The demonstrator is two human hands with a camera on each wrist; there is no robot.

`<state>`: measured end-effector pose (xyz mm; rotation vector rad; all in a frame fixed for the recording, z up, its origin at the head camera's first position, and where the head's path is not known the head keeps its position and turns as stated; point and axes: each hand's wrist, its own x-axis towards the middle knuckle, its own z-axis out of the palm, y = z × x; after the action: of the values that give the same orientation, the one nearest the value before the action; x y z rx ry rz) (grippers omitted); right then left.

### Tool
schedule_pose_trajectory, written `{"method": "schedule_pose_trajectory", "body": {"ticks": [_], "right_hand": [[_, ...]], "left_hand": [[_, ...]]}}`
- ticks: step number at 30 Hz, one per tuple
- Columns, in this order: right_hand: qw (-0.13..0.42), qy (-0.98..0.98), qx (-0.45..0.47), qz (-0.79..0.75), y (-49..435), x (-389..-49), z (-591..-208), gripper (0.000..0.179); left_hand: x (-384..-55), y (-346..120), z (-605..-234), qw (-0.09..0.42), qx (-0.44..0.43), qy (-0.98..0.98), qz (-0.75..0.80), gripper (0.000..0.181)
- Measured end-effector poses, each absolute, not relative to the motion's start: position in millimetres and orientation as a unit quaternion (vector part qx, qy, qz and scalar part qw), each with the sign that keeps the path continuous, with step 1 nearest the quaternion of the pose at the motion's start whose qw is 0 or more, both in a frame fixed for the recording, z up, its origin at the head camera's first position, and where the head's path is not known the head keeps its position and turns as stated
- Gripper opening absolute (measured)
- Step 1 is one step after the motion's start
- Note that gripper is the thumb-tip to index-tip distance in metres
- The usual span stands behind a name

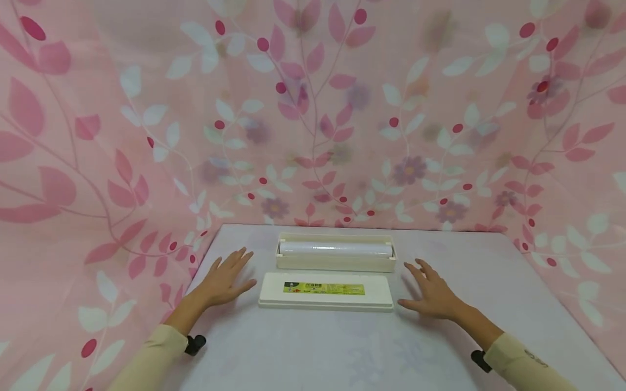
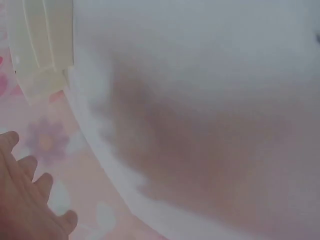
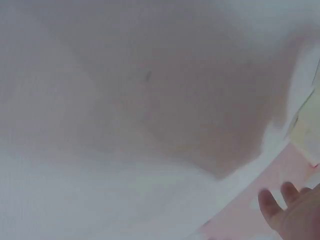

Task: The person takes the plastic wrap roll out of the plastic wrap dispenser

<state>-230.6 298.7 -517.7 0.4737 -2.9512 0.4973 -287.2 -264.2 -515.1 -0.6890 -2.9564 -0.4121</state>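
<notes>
A long cream box (image 1: 337, 264) lies uncovered toward the back of the table, with a roll of clear plastic film (image 1: 335, 249) inside it. In front of the box rests its separate flat lid (image 1: 274, 296), bearing a green and yellow label (image 1: 324, 289). To the left of both, my left hand (image 1: 226, 279) is spread with fingers apart, touching neither. My right hand (image 1: 432, 293) is spread likewise to their right, a small gap from the lid. Part of the box (image 2: 55, 35) shows in the left wrist view, and a pale box corner (image 3: 307, 130) in the right wrist view.
The table (image 1: 313, 347) has a white cloth over it. Pink curtains (image 1: 313, 108) with leaves and flowers hang behind it and on both sides. Small black devices (image 1: 195, 345) sit at the wrists by the cream sleeves (image 1: 151, 358).
</notes>
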Motion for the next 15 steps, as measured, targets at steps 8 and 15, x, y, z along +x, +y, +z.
{"method": "schedule_pose_trajectory", "body": {"ticks": [8, 15], "right_hand": [[0.085, -0.984, 0.131, 0.09, 320, -241, -508, 0.092], [0.1, -0.986, 0.101, 0.093, 331, -251, -501, 0.093]], "left_hand": [[-289, -269, -511, 0.091, -0.208, -0.971, -0.08, 0.068], [-296, -266, -503, 0.09, -0.2, -0.972, -0.083, 0.071]]}}
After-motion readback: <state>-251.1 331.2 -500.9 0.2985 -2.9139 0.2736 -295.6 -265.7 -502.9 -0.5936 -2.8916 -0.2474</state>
